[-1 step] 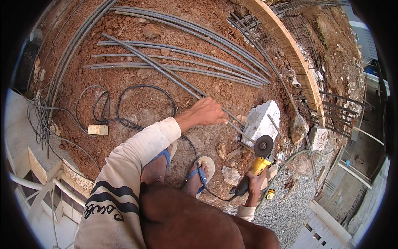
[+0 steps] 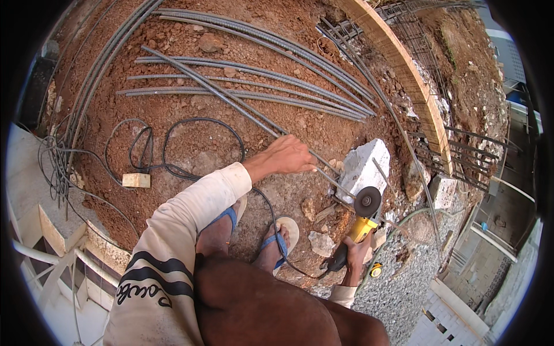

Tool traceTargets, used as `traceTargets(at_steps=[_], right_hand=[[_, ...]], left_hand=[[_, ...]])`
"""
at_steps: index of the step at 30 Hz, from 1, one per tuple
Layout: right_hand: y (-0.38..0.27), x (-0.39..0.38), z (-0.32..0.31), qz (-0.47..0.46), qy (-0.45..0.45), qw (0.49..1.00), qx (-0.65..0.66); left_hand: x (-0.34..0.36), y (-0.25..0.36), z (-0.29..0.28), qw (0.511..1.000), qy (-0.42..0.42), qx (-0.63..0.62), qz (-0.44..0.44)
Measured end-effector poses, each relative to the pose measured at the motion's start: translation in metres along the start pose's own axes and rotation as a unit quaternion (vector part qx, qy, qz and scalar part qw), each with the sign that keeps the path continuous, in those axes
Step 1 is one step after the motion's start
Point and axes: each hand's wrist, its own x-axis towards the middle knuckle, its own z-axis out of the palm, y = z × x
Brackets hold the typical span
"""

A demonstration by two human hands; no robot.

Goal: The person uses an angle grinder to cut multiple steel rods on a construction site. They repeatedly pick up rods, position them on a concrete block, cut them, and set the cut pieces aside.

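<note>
My left hand [image 2: 290, 155] is closed around a pair of steel reinforcing bars [image 2: 222, 98], which slant from the far left toward the right. Their near ends reach a white block [image 2: 362, 167]. At the block's near side, the dark disc of a yellow and black angle grinder [image 2: 362, 226] sits by the end of one bar. My right hand [image 2: 359, 254] grips the grinder's body, fingers wrapped around it. Small orange specks, like sparks, show just left of the grinder. Whether the disc touches the bar, I cannot tell.
Several more bars [image 2: 254, 72] lie across the red soil beyond my hands. A black cable [image 2: 268, 202] loops past my sandalled feet to the grinder. A yellow tape measure [image 2: 376, 270] rests on gravel at right. A wooden plank [image 2: 418, 83] curves along the far right.
Orange specks now show beside the grinder, and its disc appears very slightly shifted. Both hands otherwise keep the same place and hold.
</note>
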Motion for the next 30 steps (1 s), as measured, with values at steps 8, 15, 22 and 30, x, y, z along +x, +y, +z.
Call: traceTargets(at_steps=[8, 15, 22, 30], right_hand=[[-0.007, -0.005, 0.005, -0.011, 0.001, 1.000, -0.005], [0.006, -0.023, 0.006, 0.032, -0.019, 0.999, 0.018], [-0.010, 0.002, 0.006, -0.039, 0.006, 0.999, -0.016], [-0.019, 0.009, 0.008, -0.064, -0.002, 0.998, 0.007]], left_hand=[[0.003, -0.008, 0.001, 1.000, 0.009, 0.005, 0.009], [0.003, -0.008, 0.001, 1.000, 0.020, 0.013, 0.018], [0.003, -0.009, 0.004, 1.000, 0.022, 0.008, 0.011], [0.003, -0.010, 0.004, 1.000, 0.021, 0.007, 0.013]])
